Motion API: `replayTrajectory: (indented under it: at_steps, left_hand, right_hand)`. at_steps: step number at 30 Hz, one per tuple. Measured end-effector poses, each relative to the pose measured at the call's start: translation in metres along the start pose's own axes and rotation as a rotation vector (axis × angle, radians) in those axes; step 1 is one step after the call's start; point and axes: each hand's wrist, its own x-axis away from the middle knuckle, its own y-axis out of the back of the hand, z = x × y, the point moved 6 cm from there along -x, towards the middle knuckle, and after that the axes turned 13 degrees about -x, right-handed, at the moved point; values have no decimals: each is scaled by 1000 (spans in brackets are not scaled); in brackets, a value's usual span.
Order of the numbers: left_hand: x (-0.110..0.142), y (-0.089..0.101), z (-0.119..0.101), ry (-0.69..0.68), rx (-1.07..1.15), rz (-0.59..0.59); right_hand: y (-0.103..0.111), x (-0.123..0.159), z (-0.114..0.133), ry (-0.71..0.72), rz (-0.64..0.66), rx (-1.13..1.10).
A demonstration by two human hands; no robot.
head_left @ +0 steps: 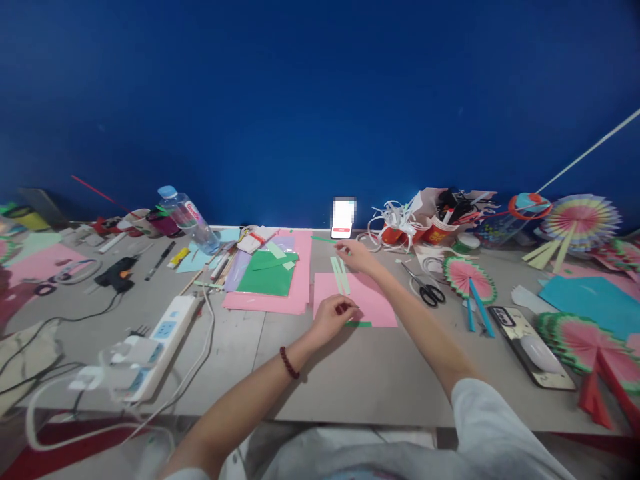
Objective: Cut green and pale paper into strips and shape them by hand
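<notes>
My left hand (333, 315) is over the pink paper sheet (377, 303), with its thumb and fingers pinched together; whatever is between them is too small to name. A dark green paper strip (360, 324) lies along the sheet's near edge, just below those fingers. Farther back, my right hand (356, 256) has its fingers bent and drawn together in front of the phone. Close to its fingertips lies a thin green strip (320, 239); contact between them is unclear. Pale green paper strips (341, 275) lie across the sheet's far edge, between my hands.
Behind stands a lit phone (343, 219) against the blue wall. Green paper (273, 277) lies on pink sheets to the left, near a power strip (167, 343) and glue gun (116, 273). Scissors (429, 290), a folded paper fan (470, 279) and another phone (510, 333) are on the right.
</notes>
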Motion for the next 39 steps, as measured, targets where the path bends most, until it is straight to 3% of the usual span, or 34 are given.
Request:
replayTrajectory:
  at_steps: [3,5,12,16,21,26,30,33,39]
  left_hand:
    - [1,-3,4,27,69,42]
    - [1,-3,5,37,105,63]
    - [-1,-2,8,73,82,3]
    - [-2,-2,10,85,53,-10]
    - [-2,0,9,73,59,2]
    - [-1,0,8,74,81,8]
    - [-2,0,9,70,117,-4]
    - [-2,-1,9,73,138,-2]
    - [0,4,3,47,77,-22]
  right_hand:
    - [-7,-6,18,40,74,-29]
    - [-1,4,16,21,70,11]
    - [70,103,-56,-315,-98,352]
    - [87,148,-74,-440,-78,506]
    - [88,165,-74,-512,-120,622]
    - [88,164,-75,-484,-110,652]
    - [101,162,-77,-611,-223,485]
    - [112,158,-79,-659,-308,218]
    - [109,146,-72,-527,-397,-464]
